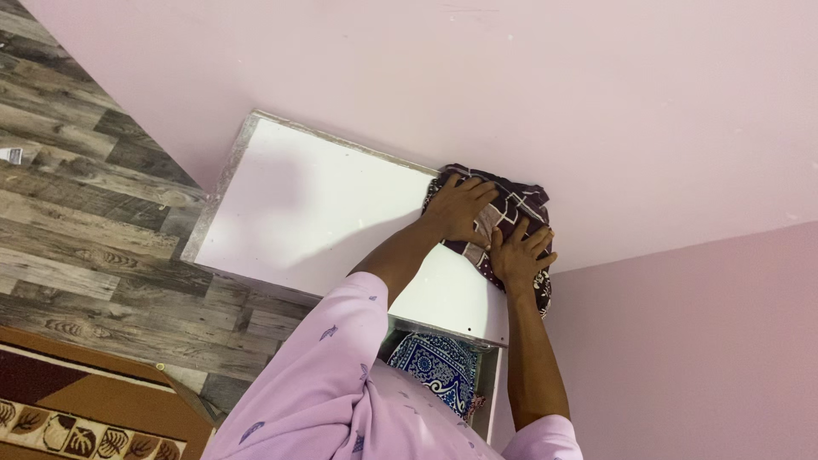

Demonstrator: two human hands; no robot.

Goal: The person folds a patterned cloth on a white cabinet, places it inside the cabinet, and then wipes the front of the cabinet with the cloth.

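**Both hands flat on a folded cloth atop a white cabinet**

Pale pink walls [528, 77] meet in a corner, and a grey wood-look floor [77, 213] with a patterned brown rug [77, 409] lies below. A white cabinet [315, 204] stands against the wall. On its top, at the corner nearest the room corner, sits a dark maroon patterned cloth [515, 204], folded into a bundle that slightly overhangs the front edge.

The left hand [460, 207] and the right hand [518, 253] lie palm down on the cloth, side by side, fingers spread; neither grip is closed round it, both press flat. To do this pressing well, weight should probably stay even across both palms, so the bundle flattens without sliding off the overhanging edge.

The bundle's long axis appears to run from the wall toward the cabinet's front edge. Below, inside the cabinet, a blue-and-white patterned fabric [434, 366] shows.
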